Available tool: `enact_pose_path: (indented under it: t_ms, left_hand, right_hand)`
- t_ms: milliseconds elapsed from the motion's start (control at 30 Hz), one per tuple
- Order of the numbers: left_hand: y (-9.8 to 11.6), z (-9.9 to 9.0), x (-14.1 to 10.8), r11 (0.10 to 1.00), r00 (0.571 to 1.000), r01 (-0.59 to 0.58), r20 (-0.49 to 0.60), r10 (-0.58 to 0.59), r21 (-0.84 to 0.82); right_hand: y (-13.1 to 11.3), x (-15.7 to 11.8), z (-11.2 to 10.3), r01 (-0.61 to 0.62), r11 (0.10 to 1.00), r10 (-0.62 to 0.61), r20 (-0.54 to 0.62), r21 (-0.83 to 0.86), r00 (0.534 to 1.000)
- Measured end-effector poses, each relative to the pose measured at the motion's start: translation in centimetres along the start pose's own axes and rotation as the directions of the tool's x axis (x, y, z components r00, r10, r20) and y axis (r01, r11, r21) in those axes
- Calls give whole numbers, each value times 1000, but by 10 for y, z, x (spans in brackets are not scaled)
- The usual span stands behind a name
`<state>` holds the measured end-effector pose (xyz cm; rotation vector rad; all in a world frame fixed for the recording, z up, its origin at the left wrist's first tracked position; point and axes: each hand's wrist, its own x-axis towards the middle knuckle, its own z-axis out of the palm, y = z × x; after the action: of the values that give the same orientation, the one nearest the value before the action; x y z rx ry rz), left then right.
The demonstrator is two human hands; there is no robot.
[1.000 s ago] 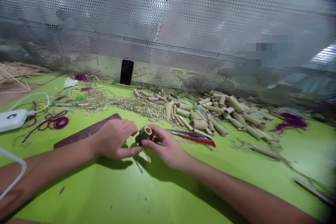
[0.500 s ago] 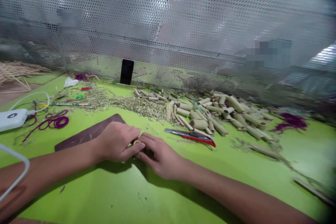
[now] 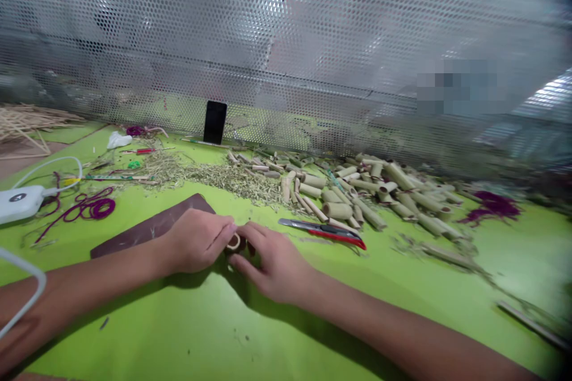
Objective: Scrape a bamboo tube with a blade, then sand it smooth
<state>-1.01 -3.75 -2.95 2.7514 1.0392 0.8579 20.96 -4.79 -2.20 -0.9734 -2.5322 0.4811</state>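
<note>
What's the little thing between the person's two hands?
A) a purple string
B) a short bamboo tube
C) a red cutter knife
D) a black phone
B. A short bamboo tube sits between the left hand and the right hand, with its round open end showing.

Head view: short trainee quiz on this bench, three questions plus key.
1. True or false: the red-and-black utility knife lies in the right hand.
2. A short hollow bamboo tube sits between both hands. Which is nearer the flat dark brown sheet: the right hand or the left hand?
3. Fill in the colour: the thin coiled cord left of the sheet is ___.

Key: 1 false, the knife lies on the bright green table, beside the right hand; 2 the left hand; 3 purple.
</note>
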Motion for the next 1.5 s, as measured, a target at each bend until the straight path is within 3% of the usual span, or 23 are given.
enact_pose_path:
  t_ms: [133, 333, 433, 633, 900, 1100, 1233, 1333, 1433, 1500]
  left_hand:
    - [4, 2, 0, 998, 999, -34, 33, 33, 50]
    - [2, 1, 4, 980, 981, 183, 73, -177, -75]
    - [-1, 0, 5, 969, 972, 229, 73, -222, -89]
    - [-5, -6, 4, 958, 973, 183, 183, -143, -220]
    - [-15, -12, 4, 977, 960, 33, 278, 27, -210]
    - [-12, -12, 8, 974, 989, 55, 143, -24, -222]
    - [-14, -13, 10, 942, 989, 148, 34, -145, -300]
    - [-27, -20, 10, 906, 962, 248, -23, -272, -342]
    - [-51, -36, 11, 938, 930, 312, -155, -334, -151]
    - [-71, -50, 11, 932, 924, 359, -161, -347, 52]
  right_hand:
    - [-6, 1, -2, -133, 990, 136, 61, -43, 989]
    - [-4, 1, -2, -137, 991, 137, 13, -5, 991]
    - [-1, 2, -2, -168, 985, 168, -18, 31, 986]
    - [2, 3, -3, -194, 981, 195, -7, 24, 981]
    - [3, 2, -5, -165, 984, 163, 28, 71, 986]
    - [5, 8, -11, -201, 924, 222, -29, 326, 975]
    - [17, 11, -15, -222, 777, 320, -65, 590, 945]
    - [34, 13, -20, -257, 701, 439, -118, 666, 891]
    - [46, 15, -22, -277, 663, 510, -150, 695, 847]
    - [45, 15, -20, -271, 686, 480, -141, 675, 866]
